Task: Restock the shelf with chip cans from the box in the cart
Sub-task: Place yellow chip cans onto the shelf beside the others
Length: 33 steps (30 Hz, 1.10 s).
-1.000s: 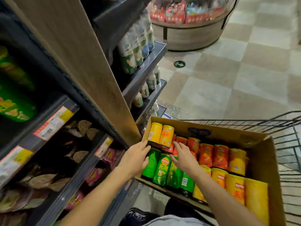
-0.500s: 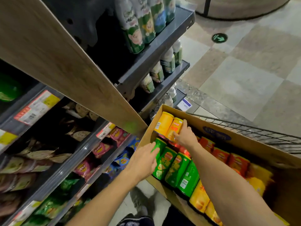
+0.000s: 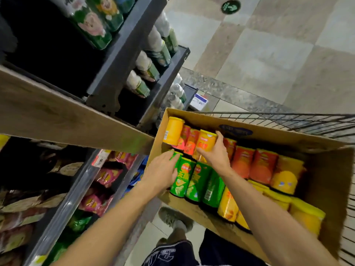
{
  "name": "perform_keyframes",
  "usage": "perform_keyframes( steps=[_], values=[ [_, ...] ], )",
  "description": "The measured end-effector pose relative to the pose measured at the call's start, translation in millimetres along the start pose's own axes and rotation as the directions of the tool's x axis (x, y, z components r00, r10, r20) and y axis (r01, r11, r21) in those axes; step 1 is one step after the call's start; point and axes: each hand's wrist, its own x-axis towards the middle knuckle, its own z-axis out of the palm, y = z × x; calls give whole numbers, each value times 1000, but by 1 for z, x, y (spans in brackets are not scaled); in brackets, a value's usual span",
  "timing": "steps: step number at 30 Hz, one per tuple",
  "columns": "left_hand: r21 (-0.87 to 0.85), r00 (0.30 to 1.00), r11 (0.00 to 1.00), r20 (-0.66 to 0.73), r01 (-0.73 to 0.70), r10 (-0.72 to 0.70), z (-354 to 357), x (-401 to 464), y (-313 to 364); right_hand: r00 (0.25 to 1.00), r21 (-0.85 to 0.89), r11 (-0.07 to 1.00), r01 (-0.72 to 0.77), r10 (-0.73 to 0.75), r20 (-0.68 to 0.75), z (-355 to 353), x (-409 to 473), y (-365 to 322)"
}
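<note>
Even, bright indoor light on the floor; shelf recesses fall into deep shadow. Motion blur softens everything, and wide-angle distortion bends the edges.

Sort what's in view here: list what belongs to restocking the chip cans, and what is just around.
Part of the job:
- open brown cardboard box in the wire cart
- yellow-orange chip can gripped by the right hand
- green chip cans, the left hand on the nearest
- grey metal shelf

Just around:
- pink snack bags
- white-capped bottles
- round green floor sticker
</note>
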Motion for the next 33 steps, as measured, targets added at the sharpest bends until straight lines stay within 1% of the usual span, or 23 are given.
perform_keyframes(
  steps=[4, 9, 11, 14, 15, 17, 19, 20, 23, 25, 26, 28, 30, 33],
  values=[
    [-6, 993, 999, 104, 49, -48, -8, 46, 5, 996, 67, 997, -28, 34, -81, -47, -33, 32],
    [42, 975, 989, 169, 141, -146, 2, 96, -16, 977, 79, 995, -58, 73, -199, -95, -72, 60],
    [43, 974, 984, 143, 174, -178, 9, 108, -24, 971, 94, 993, -67, 86, -225, -108, -86, 66],
    [-12, 967, 968, 52, 249, -248, 20, 124, -29, 965, 111, 991, -75, 100, -243, -124, -102, 74],
    [-38, 955, 955, 44, 296, -294, 22, 129, -31, 962, 103, 992, -75, 100, -256, -129, -107, 75],
    [-102, 915, 910, 92, 401, -392, 21, 134, -33, 954, 93, 993, -78, 102, -282, -136, -114, 79],
    [-125, 883, 879, 171, 459, -437, 20, 137, -38, 948, 95, 992, -86, 111, -299, -142, -120, 82],
    [-128, 878, 874, 181, 468, -443, 20, 138, -40, 945, 92, 992, -91, 115, -307, -144, -122, 84],
    [-152, 914, 905, 151, 397, -375, 23, 143, -44, 942, 83, 992, -93, 115, -316, -146, -129, 88],
    [-140, 934, 930, 175, 338, -313, 24, 145, -43, 945, 78, 992, -101, 120, -306, -146, -132, 89],
    [-151, 932, 930, 198, 335, -303, 22, 144, -39, 946, 74, 992, -104, 122, -299, -145, -133, 90],
    [-216, 932, 919, 230, 329, -280, 18, 139, -28, 954, 59, 993, -107, 119, -274, -142, -134, 89],
    [-273, 944, 916, 237, 293, -232, 14, 131, -14, 961, 42, 993, -106, 113, -252, -138, -133, 85],
    [-373, 965, 897, 197, 236, -171, 12, 111, 4, 968, 15, 996, -89, 90, -235, -130, -132, 73]
  ],
)
